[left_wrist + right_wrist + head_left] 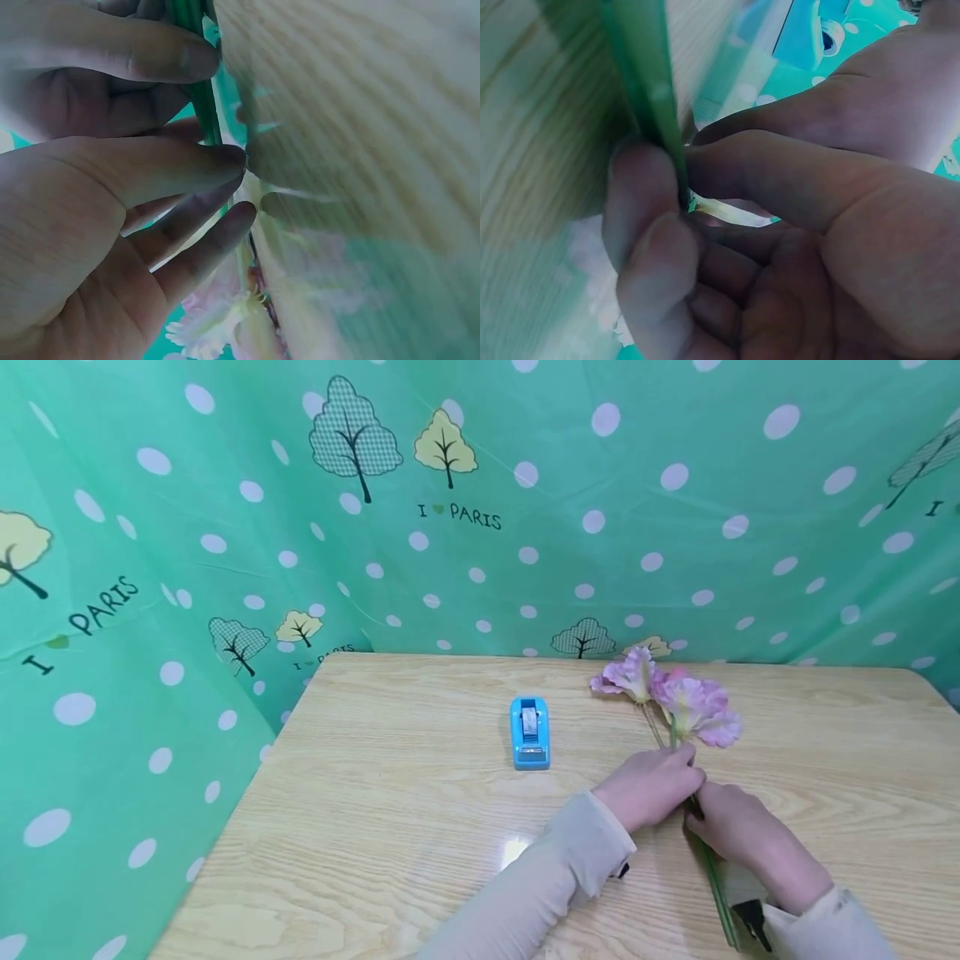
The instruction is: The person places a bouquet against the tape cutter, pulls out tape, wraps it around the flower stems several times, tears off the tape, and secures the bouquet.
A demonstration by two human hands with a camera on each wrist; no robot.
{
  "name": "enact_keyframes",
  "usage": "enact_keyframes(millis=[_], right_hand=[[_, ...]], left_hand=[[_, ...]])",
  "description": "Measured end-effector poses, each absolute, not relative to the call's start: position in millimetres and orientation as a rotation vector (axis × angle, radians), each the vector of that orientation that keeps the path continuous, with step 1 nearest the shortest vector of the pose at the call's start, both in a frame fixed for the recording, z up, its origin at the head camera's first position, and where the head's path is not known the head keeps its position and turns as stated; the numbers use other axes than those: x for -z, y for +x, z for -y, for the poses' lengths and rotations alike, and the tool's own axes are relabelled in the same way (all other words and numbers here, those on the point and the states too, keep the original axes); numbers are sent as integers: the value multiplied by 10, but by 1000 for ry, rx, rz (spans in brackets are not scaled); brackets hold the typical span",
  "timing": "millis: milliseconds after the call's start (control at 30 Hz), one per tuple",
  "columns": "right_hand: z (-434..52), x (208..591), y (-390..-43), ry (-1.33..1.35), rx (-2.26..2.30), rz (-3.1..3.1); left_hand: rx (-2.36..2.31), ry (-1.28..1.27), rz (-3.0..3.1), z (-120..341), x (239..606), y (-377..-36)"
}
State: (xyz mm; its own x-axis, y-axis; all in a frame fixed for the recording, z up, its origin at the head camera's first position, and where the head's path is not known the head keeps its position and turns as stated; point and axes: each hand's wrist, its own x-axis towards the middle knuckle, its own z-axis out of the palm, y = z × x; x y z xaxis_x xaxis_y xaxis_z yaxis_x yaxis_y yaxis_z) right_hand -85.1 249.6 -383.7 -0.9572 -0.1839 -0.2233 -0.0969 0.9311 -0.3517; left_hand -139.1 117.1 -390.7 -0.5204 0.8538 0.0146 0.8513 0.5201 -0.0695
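Blue tape dispenser (530,732) is seen left of centre on the wooden surface (390,827), untouched, well apart from both hands. Step judged in hand: flower stems (712,881) being gathered and held together as a bunch; the next move would likely call for one hand keeping the pinch while the other is freed to reach the tape. Left hand (648,787) is curled round the stems just below the pink flowers (678,697), thumb and fingers (187,161) closed on them. Right hand (731,822) is set just beside it, touching it, lower on the stems, which are pinched between thumb and forefinger (649,225). Flowers lie on the surface right of centre, heads toward the green dotted backdrop (675,485).
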Motion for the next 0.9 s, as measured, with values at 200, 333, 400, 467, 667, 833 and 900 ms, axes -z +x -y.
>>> enact_keyframes(millis=[200,333,400,467,667,833,900], right_hand=[[-2490,3835,-826,-204,540,-2820],[-2473,3818,-809,-193,594,-2810],[-2470,3804,-808,-195,618,-2814],[-2469,3782,-804,-189,638,-2808],[-2474,3704,-793,-177,647,-2793],[-2446,3667,-767,-162,646,-2769],[-2431,3658,-753,-148,654,-2757]], left_hand=[[-44,-1507,2694,-1158,3927,-1397],[-36,-1500,2642,-1140,3922,-1395],[-26,-1500,2625,-1140,3912,-1406],[-17,-1503,2617,-1146,3896,-1421],[38,-1535,2620,-1157,3866,-1495],[103,-1545,2610,-1098,3883,-1546],[126,-1541,2595,-1070,3894,-1560]])
